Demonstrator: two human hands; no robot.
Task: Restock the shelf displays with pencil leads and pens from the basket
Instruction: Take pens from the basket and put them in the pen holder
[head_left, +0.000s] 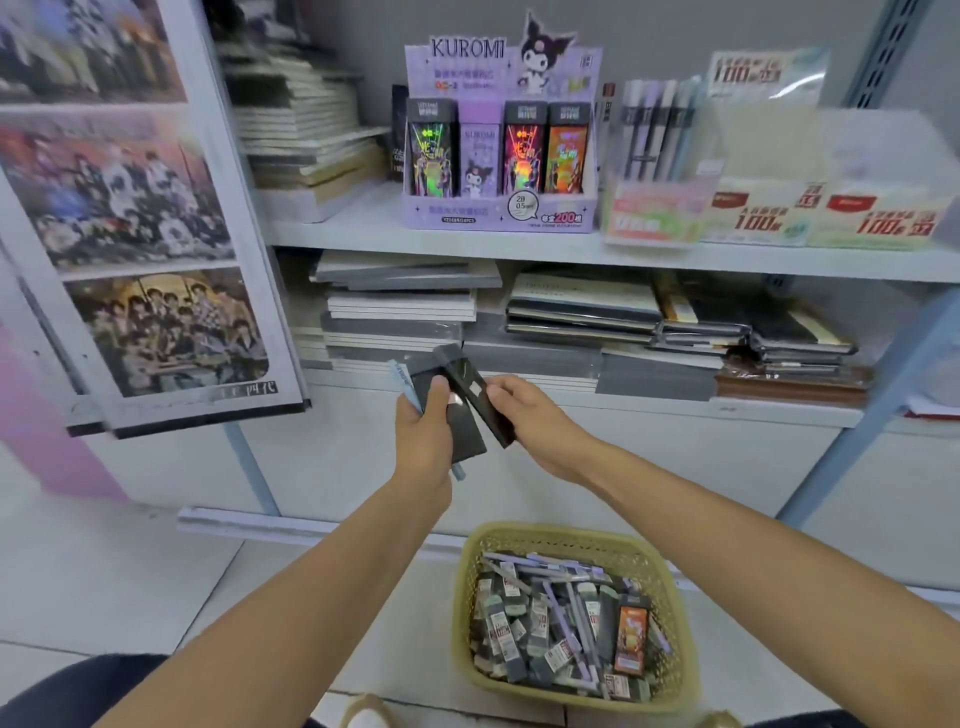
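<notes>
My left hand (422, 434) grips a small stack of dark pencil lead boxes (460, 423) with a light blue pen behind them, held in front of the lower shelf. My right hand (535, 421) pinches one dark lead box (475, 392) that lies tilted across the top of that stack. Below, on the floor, a yellow-green basket (566, 535) holds several lead boxes and purple pens. On the upper shelf stands the purple Kuromi display (498, 213) with upright lead boxes in it. To its right is a pen display (654, 140).
Cardboard lead displays (826, 218) fill the right of the upper shelf (519, 249). Stacks of notebooks (582, 312) lie on the lower shelf. A poster board (135, 218) leans at the left. A blue shelf upright (872, 395) stands at the right.
</notes>
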